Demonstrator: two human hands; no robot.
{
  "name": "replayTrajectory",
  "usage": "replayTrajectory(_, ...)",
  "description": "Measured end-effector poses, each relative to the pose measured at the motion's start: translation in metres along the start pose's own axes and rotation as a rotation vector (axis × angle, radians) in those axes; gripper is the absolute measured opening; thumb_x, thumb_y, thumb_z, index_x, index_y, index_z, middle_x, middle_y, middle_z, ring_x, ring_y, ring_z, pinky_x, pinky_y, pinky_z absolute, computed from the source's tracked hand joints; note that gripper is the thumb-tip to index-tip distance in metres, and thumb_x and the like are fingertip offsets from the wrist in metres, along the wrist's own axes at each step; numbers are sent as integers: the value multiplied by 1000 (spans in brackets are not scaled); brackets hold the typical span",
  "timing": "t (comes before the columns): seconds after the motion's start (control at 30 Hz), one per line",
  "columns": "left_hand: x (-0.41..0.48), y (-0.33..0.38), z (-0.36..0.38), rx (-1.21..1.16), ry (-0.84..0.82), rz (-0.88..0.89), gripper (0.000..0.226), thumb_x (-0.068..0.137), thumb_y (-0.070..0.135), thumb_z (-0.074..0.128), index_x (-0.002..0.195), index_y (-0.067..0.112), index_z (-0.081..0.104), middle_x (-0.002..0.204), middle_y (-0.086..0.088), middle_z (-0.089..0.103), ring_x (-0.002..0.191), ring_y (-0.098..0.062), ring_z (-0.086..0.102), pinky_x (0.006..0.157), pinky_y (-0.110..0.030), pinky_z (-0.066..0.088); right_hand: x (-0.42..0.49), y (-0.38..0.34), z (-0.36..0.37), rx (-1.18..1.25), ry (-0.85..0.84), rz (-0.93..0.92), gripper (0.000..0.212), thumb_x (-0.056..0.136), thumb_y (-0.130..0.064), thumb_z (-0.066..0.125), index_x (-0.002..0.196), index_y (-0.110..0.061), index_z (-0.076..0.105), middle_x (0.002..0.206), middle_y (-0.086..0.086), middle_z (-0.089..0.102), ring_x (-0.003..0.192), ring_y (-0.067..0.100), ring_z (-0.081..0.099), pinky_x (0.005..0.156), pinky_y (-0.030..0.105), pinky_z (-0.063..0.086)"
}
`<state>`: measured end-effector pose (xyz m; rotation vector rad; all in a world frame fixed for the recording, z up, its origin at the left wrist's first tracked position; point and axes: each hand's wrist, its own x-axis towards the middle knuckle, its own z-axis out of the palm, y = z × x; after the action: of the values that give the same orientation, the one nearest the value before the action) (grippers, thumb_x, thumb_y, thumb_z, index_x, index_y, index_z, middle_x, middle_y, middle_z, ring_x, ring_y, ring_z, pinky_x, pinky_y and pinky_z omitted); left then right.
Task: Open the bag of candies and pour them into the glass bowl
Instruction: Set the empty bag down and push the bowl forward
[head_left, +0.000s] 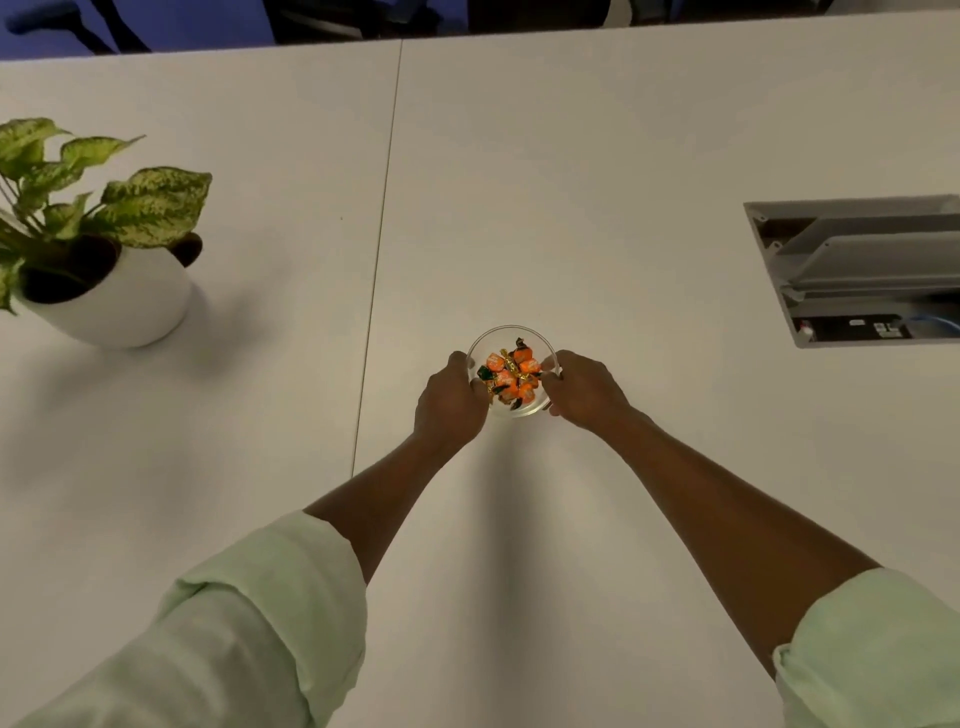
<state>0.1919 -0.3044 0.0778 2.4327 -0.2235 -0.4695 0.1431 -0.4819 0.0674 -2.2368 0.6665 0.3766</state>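
Clear glass bowl; shiny foil candies; matt table (smooth).

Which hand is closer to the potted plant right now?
Left. The left hand grips the glass bowl on its plant side; the right hand grips the far side from the potted plant.

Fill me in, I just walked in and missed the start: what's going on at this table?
A person in rolled-up pale green sleeves holds a small glass bowl between both hands, the left hand on one side and the right hand on the other. The bowl sits on the white table and already holds wrapped candies, mostly orange. No candy bag is in view. A potted plant stands off to the left.
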Motion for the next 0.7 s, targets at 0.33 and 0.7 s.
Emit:
replayTrajectory(0.33,124,10,2,7,5,16,34,101,19,45,132,7,50,111,-20,70,99,-36,67,76,-39,52,110,-25,-23,85,-2,28,26,99,-26,45,116,-17,62,85,5,77,79,22,76,80,42,61)
replayTrajectory(0.7,191,-2,21,16,-16,-18,33,101,23,45,130,9,51,116,-17,68,100,-34,66,80,-41,53,173,-28,-18,65,-13,54,24,99,-25,44,112,-18,63,76,-3,75,79,19,76,77,39,59)
